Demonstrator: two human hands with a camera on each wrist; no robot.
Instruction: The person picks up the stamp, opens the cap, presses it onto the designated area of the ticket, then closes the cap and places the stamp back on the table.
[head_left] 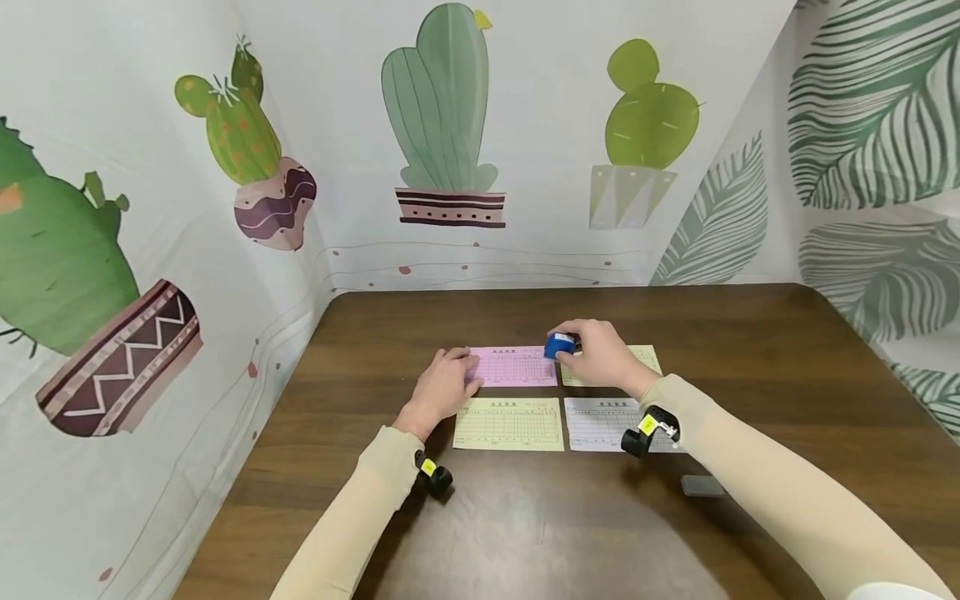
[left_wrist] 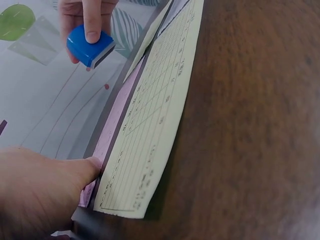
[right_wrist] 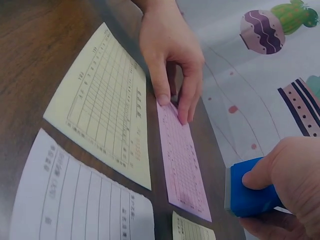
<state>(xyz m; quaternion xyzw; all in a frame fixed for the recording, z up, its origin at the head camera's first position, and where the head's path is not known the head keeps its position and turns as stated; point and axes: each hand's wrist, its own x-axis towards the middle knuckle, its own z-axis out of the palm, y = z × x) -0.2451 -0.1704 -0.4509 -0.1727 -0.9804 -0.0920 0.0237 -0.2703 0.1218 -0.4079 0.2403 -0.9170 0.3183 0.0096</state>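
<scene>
In the head view my right hand [head_left: 606, 354] holds a blue stamp [head_left: 559, 345] above the right end of a pink printed form [head_left: 513, 367]. The right wrist view shows the thumb against one side of the blue stamp [right_wrist: 250, 187], its flat face clear of the paper. My left hand [head_left: 444, 385] rests on the left end of the pink form, thumb and fingertips touching the paper. Just below lies a yellow form [head_left: 508, 425]. A second yellow form [head_left: 647, 357] is partly hidden behind the right hand, and a white form [head_left: 600, 421] lies in front of it.
The forms lie in two rows on a brown wooden table [head_left: 375, 333]. A small grey block [head_left: 702, 486] sits on the table near the right forearm. Behind the table hangs a white cloth [head_left: 547, 250] printed with cacti and leaves. Each wrist carries a small black camera.
</scene>
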